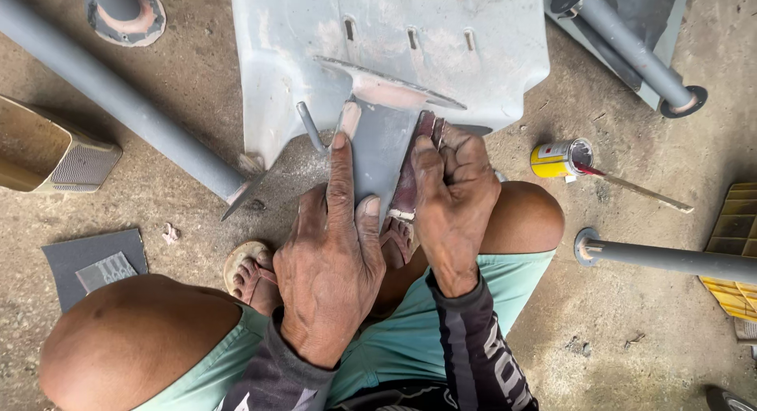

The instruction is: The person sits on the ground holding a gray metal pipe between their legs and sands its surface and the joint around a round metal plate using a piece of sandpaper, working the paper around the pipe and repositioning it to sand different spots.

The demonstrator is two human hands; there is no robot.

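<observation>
- Left hand (331, 257) laid flat on the grey metal bracket (378, 147), forefinger stretched along its edge, thumb and remaining fingers spread: a pressing, steadying grip, clamped around nothing.
- Right hand (451, 202) curled tight on a folded strip of reddish-brown sandpaper (410, 174), pressed against the bracket's right edge, fingertips bearing down for abrasion.
- Bracket upright between the knees, just over a sandalled foot (251, 275), close to the body for leverage; dull grey primer, patches rubbed to pale pink.
- Behind, touching the bracket: broad grey metal sheet (300, 40) with slots, chalky finish.
- On the rough concrete floor (631, 316): small yellow paint can (558, 158) with stirring stick, well right; grey tubes (118, 95) left and right; dark sandpaper sheet (95, 261) far left.
</observation>
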